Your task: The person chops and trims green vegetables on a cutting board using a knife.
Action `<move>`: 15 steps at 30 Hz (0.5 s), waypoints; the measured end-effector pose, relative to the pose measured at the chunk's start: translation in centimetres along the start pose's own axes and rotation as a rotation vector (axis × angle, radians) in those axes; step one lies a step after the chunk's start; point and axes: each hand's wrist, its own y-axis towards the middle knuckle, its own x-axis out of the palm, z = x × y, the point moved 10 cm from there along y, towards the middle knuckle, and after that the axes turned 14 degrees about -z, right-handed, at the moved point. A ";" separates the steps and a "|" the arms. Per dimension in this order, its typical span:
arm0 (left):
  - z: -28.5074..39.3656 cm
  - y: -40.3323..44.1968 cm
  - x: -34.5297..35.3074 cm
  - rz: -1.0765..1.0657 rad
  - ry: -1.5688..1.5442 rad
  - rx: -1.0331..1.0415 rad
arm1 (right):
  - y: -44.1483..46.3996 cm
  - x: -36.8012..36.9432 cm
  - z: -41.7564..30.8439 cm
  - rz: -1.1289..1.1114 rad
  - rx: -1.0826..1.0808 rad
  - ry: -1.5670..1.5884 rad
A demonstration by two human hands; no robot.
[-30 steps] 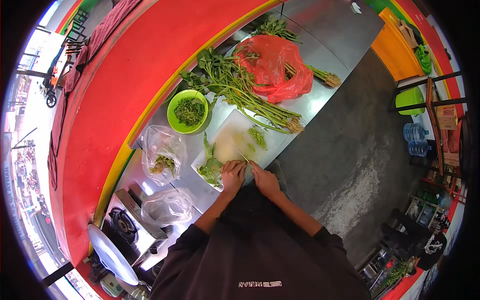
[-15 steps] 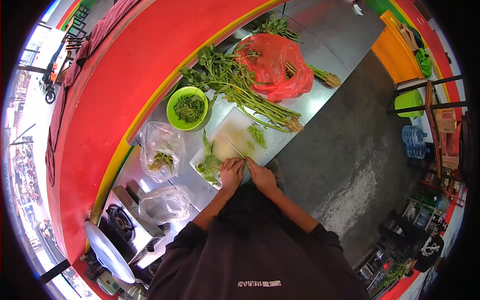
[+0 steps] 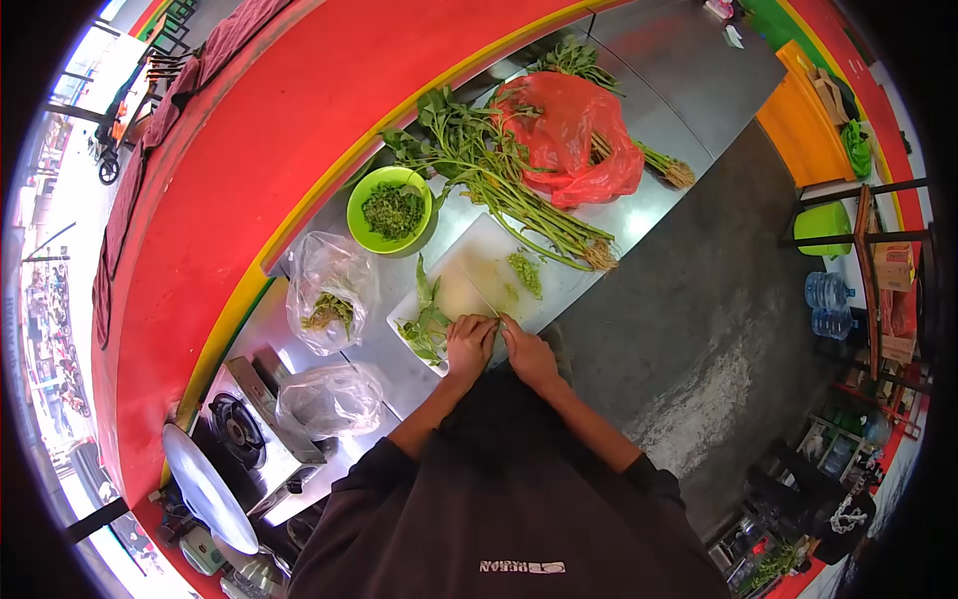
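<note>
My right hand (image 3: 529, 354) is closed around the handle of a knife (image 3: 483, 294) at the near edge of a white cutting board (image 3: 461, 258). Its thin blade points away from me across the board. Beside it, my left hand (image 3: 471, 344) has its fingers curled in against the knife; whatever is under them is hidden. Chopped green pieces (image 3: 525, 275) lie on the board's right side, and loose leaves (image 3: 426, 327) on its left. Just beyond the board is a lime-green bowl (image 3: 355, 228) of chopped greens (image 3: 393, 212).
Long leafy stems with roots (image 3: 529, 212) lie behind the board, next to a red plastic bag (image 3: 574, 140). Two clear plastic bags (image 3: 329, 268) sit to the left. A gas stove (image 3: 239, 429) and a round metal lid or pan (image 3: 205, 489) are at the lower left.
The view has shifted slightly, so the counter items appear a little farther right. Both hands and the knife stay together at the board's near edge, with little visible movement.
</note>
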 end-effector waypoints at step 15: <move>0.2 -0.4 -0.1 -0.011 0.012 0.007 | 0.3 0.1 0.2 -0.033 0.018 -0.140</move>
